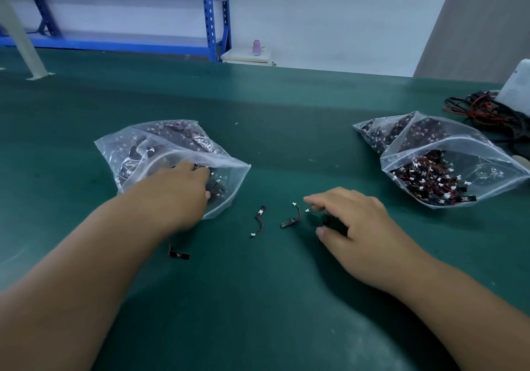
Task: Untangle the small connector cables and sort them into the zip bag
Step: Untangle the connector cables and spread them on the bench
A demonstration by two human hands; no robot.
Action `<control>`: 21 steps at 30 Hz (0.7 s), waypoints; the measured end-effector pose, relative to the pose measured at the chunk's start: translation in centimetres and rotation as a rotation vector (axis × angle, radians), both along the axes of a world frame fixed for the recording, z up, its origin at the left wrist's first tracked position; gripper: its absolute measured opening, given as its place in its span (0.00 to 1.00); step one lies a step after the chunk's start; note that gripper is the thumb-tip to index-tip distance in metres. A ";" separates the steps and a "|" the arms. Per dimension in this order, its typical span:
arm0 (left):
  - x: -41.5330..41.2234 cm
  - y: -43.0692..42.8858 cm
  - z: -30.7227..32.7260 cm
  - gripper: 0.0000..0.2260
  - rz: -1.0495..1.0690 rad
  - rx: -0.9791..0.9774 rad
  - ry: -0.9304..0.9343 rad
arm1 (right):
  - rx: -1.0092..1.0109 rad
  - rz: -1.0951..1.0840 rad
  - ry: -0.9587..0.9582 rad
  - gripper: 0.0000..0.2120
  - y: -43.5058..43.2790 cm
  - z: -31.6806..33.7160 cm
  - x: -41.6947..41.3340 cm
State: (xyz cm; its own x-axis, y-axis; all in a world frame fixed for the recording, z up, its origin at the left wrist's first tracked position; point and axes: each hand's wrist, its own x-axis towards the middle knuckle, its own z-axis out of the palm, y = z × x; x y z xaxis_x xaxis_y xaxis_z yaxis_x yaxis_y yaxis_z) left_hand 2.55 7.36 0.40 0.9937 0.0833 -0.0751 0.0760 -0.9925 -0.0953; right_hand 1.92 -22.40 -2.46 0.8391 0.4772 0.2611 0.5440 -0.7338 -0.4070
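Observation:
Two clear zip bags lie on the green table. The left bag [137, 147] holds dark connector cables, and my left hand [180, 190] reaches into its open mouth with fingers curled on cables inside. The right bag [447, 152] lies open toward me, full of red-black cables with white plugs. My right hand [352, 218] rests on the table and holds a small bunch of black cables [329, 221] between thumb and fingers. Loose single cables lie between my hands: one [259, 221], another [291, 218], and a third [177, 253] beside my left forearm.
A pile of longer red and black wires [487, 112] lies at the far right next to a white object [516, 87]. Blue shelving [212, 15] stands behind the table. A white post [20, 35] rises at the far left.

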 end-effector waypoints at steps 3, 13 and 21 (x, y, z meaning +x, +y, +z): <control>0.1 -0.2 -0.2 0.13 -0.072 0.054 -0.022 | 0.155 -0.029 0.065 0.19 -0.4 -0.3 0.4; -1.0 -1.3 1.0 0.03 -0.167 0.011 -0.110 | 0.117 -0.057 0.073 0.13 -0.6 -0.2 0.9; -2.0 -2.2 1.4 0.02 -0.144 -0.073 -0.076 | 0.077 -0.183 0.035 0.17 -0.7 0.4 0.8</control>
State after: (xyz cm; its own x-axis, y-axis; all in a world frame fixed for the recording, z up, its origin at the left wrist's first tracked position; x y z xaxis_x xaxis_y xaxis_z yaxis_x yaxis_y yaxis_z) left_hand 0.54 5.14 1.84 0.9980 -0.0631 0.0004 -0.0631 -0.9978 -0.0216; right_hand 2.76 -23.11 -2.10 0.9192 0.2959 0.2599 0.3890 -0.7849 -0.4822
